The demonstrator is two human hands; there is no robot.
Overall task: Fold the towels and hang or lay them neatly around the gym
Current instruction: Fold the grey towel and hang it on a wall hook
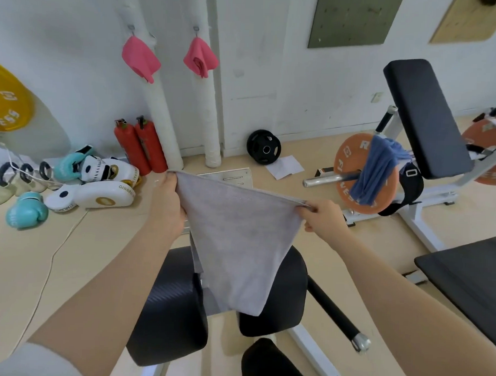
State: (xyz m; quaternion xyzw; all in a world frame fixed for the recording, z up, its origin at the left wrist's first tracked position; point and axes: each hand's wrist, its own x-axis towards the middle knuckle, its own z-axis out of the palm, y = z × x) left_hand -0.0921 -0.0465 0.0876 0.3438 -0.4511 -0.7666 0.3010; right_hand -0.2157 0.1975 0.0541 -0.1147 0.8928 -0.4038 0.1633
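Observation:
A grey towel (239,238) hangs stretched in the air in front of me, over a black padded seat (175,306). My left hand (167,204) grips its upper left corner and my right hand (321,215) pinches its upper right corner. The towel tapers down to a point near the seat. Two pink towels (140,57) (200,56) hang from wall hooks at the back. A blue towel (376,170) is draped over an orange weight plate (351,177) on a barbell to the right.
Boxing gloves and white pads (100,194) lie on the floor at left, beside two red fire extinguishers (141,144). A black plate (263,146) leans on the wall. A black bench (423,115) stands right, another pad (468,274) at the near right.

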